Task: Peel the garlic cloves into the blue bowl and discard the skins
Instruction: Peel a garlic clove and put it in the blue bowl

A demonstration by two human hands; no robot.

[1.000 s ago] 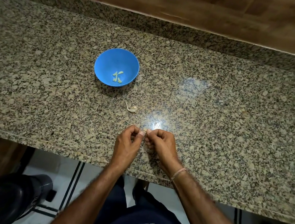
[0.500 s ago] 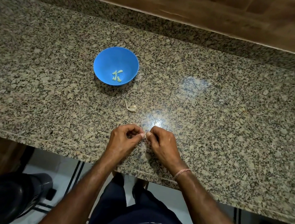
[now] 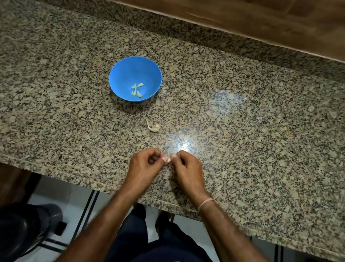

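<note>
The speckled granite counter (image 3: pixel 249 137) is polished and glossy; the blue bowl (image 3: pixel 126 73) looks like smooth plastic.

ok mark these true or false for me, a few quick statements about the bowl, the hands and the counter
1. The blue bowl holds a few peeled cloves. True.
2. The left hand and right hand both pinch one small clove. True.
3. The bowl stands right of the hands. False: it stands to their left, farther back.
4. The pale scrap lies in the bowl. False: it lies on the countertop, between bowl and hands.
5. A band circles the left wrist. False: the right wrist.
</note>
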